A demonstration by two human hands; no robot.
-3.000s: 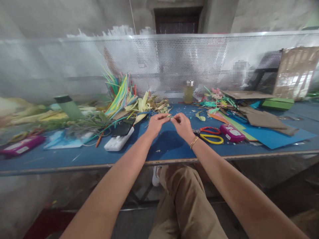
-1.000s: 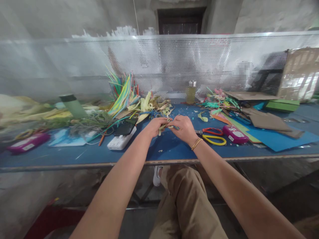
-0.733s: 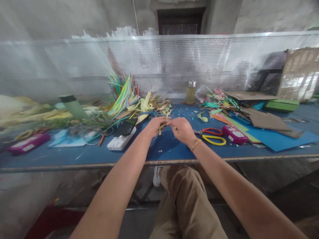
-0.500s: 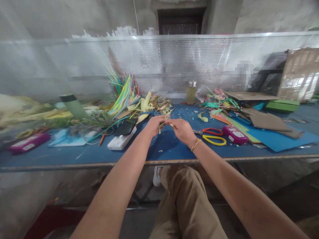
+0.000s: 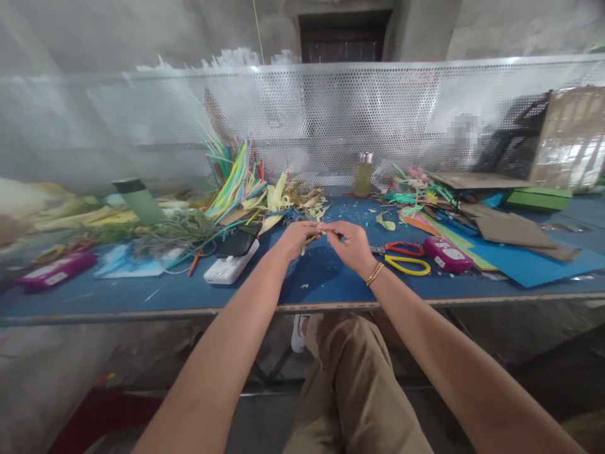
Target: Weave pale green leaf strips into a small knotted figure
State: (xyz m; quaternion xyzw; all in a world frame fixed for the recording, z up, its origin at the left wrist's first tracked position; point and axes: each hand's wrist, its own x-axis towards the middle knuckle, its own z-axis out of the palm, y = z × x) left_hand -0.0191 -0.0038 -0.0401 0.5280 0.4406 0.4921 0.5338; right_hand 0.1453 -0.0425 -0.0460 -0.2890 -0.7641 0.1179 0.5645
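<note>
Over the middle of the blue table (image 5: 326, 287), my left hand (image 5: 299, 239) pinches a pale green strip of corn husk (image 5: 309, 241), one end of which hangs below the fingers. My right hand (image 5: 352, 244), with a gold bracelet at the wrist, meets it with bent fingers closed on the same husk. The fingers hide most of the strip. Just beyond lies a heap of dried husks (image 5: 276, 197). Scissors (image 5: 407, 258) with one red and one yellow handle rest to the right of my right hand.
Left of my hands a black phone (image 5: 237, 243) lies on a white power bank (image 5: 230, 270), near a bundle of coloured stems (image 5: 236, 180). A glass bottle (image 5: 363, 175) stands at the back. On the right are a purple pack (image 5: 447, 255), blue sheets (image 5: 524, 268) and cardboard (image 5: 513, 230).
My right hand has turned slightly and shifted a little to the right, its fingertips still against the left hand's. My left hand has barely moved.
</note>
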